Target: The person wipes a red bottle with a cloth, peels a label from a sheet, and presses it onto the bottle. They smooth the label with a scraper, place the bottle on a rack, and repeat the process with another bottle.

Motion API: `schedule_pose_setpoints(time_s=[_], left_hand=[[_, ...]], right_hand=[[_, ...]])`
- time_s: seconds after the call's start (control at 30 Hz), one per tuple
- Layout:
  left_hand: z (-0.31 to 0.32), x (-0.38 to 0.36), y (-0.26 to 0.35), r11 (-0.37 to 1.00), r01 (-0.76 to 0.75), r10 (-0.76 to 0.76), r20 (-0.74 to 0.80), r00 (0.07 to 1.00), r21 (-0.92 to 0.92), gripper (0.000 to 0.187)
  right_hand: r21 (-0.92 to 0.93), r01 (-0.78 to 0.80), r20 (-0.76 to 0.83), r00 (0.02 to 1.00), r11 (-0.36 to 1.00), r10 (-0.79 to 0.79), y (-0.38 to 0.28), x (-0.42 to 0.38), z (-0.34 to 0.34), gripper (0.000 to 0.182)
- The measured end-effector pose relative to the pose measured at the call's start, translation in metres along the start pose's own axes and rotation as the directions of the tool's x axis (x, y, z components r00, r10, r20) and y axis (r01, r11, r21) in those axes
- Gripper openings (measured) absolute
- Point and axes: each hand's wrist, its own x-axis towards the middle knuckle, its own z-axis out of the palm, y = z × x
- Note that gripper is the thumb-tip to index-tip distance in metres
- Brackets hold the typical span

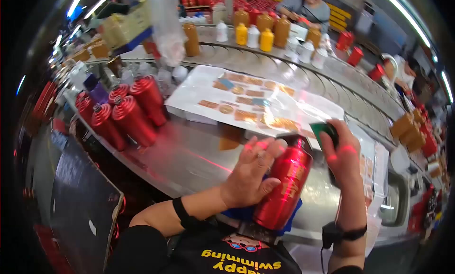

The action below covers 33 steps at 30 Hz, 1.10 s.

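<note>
A shiny red bottle (286, 184) with gold lettering stands tilted in front of my chest, its base on a blue cloth (295, 212). My left hand (253, 172) is at its left side, fingers stretched out and thumb tip against the red surface. To the right of the bottle's neck, my right hand (342, 150) grips a scraper with a green blade (318, 130) and a black handle, held apart from the bottle. Behind the bottle lies a white sheet (189, 91) of gold and blue decals.
Several red bottles (134, 120) stand at the left of the metal table (189, 155). A conveyor (303, 77) with brown, yellow and white bottles runs behind. A person (308, 11) works across it. A metal basin (397, 198) is at the right.
</note>
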Motion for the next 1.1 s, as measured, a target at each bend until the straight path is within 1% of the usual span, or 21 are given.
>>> schedule_pose_setpoints(time_s=[0.03,0.07,0.13,0.17,0.23,0.3,0.33,0.37,0.43,0.47,0.5,0.57,0.63,0.67,0.77,0.8,0.83,0.87,0.9,0.97,1.1], left_hand=[[0.002,-0.004,-0.002,0.999,0.012,-0.013,-0.011,1.0,-0.045,0.067],[0.006,-0.013,-0.01,0.991,0.108,-0.107,0.024,0.994,-0.077,0.068],[0.01,-0.024,-0.01,0.963,0.221,-0.219,0.029,0.975,-0.156,0.067],[0.009,-0.026,-0.01,0.942,0.271,-0.271,0.031,0.962,-0.199,0.067],[0.005,-0.025,-0.006,0.956,0.246,-0.246,0.018,0.969,-0.161,0.066],[0.009,-0.024,-0.006,0.968,0.22,-0.219,0.026,0.975,-0.121,0.066],[0.013,-0.022,-0.008,0.981,0.161,-0.161,0.009,0.987,-0.112,0.067],[0.007,-0.018,-0.003,0.976,0.173,-0.167,0.051,0.985,-0.129,0.064],[0.011,-0.019,-0.003,0.982,0.152,-0.152,0.005,0.988,-0.11,0.067],[0.009,-0.021,-0.002,0.976,0.177,-0.176,0.021,0.984,-0.128,0.072],[0.008,-0.022,0.001,0.967,0.207,-0.202,0.049,0.978,-0.149,0.077],[0.007,-0.029,0.011,0.961,0.223,-0.212,0.08,0.974,-0.166,0.079],[0.011,-0.036,0.01,0.961,0.209,-0.198,0.078,0.977,-0.18,0.079],[0.009,-0.041,0.013,0.958,0.23,-0.219,0.084,0.972,-0.169,0.078],[0.002,-0.048,0.012,0.968,0.19,-0.177,0.094,0.98,-0.165,0.075],[-0.002,-0.045,0.014,0.979,0.134,-0.125,0.068,0.99,-0.155,0.075],[-0.005,-0.041,0.016,0.985,0.082,-0.076,0.048,0.996,-0.152,0.075],[-0.004,-0.035,0.015,0.985,0.009,0.003,0.07,0.998,-0.174,0.076],[-0.005,-0.028,0.016,0.983,-0.007,0.036,0.159,0.987,-0.183,0.08],[0.01,-0.026,0.011,0.992,-0.075,0.094,0.216,0.972,-0.097,0.079],[0.008,-0.033,0.008,0.989,0.0,0.033,0.219,0.975,-0.148,0.075]], right_hand=[[-0.011,0.042,-0.049,0.998,0.999,-0.042,-0.003,-0.01,0.006,0.025],[-0.155,0.306,0.042,0.952,0.939,-0.303,-0.006,-0.021,0.004,0.03],[-0.253,0.561,0.164,0.827,0.788,-0.537,-0.033,-0.049,0.004,0.029],[-0.157,0.63,0.238,0.772,0.761,-0.59,-0.041,-0.064,0.001,0.029],[0.172,0.466,0.396,0.774,0.868,-0.494,-0.069,-0.072,-0.014,0.024],[0.394,0.087,0.5,0.815,0.915,-0.293,-0.052,-0.063,-0.02,0.018],[0.309,0.009,0.329,0.937,0.951,-0.116,-0.036,-0.057,-0.008,0.016],[0.245,-0.092,0.124,0.99,0.965,0.062,-0.022,-0.049,0.004,0.015],[0.01,-0.186,0.027,0.982,0.983,0.186,-0.015,-0.049,-0.01,0.015],[0.3,-0.362,0.196,0.929,0.882,0.315,-0.024,-0.054,-0.012,0.014],[0.445,-0.361,0.339,0.915,0.819,0.219,-0.028,-0.059,-0.011,0.014],[0.404,-0.256,0.153,0.965,0.878,0.211,0.0,-0.062,0.016,0.014],[-0.037,0.071,-0.185,0.98,0.997,-0.077,-0.009,-0.058,0.012,0.02],[-0.199,0.312,-0.139,0.93,0.929,-0.342,-0.023,-0.061,0.006,0.023],[0.135,0.454,0.172,0.865,0.881,-0.472,-0.059,-0.092,-0.011,0.022],[0.32,0.154,0.173,0.961,0.935,-0.217,-0.058,-0.104,-0.013,0.02],[0.484,-0.16,0.214,0.975,0.86,0.061,-0.054,-0.12,-0.012,0.019],[0.532,-0.266,0.097,0.962,0.804,0.255,-0.042,-0.13,0.001,0.015],[0.656,-0.408,0.126,0.889,0.635,0.441,-0.044,-0.127,0.01,0.015],[0.695,-0.46,0.124,0.834,0.553,0.537,-0.042,-0.121,0.023,0.014],[0.884,-0.419,0.214,0.756,0.206,0.619,-0.023,-0.142,0.045,0.019]])
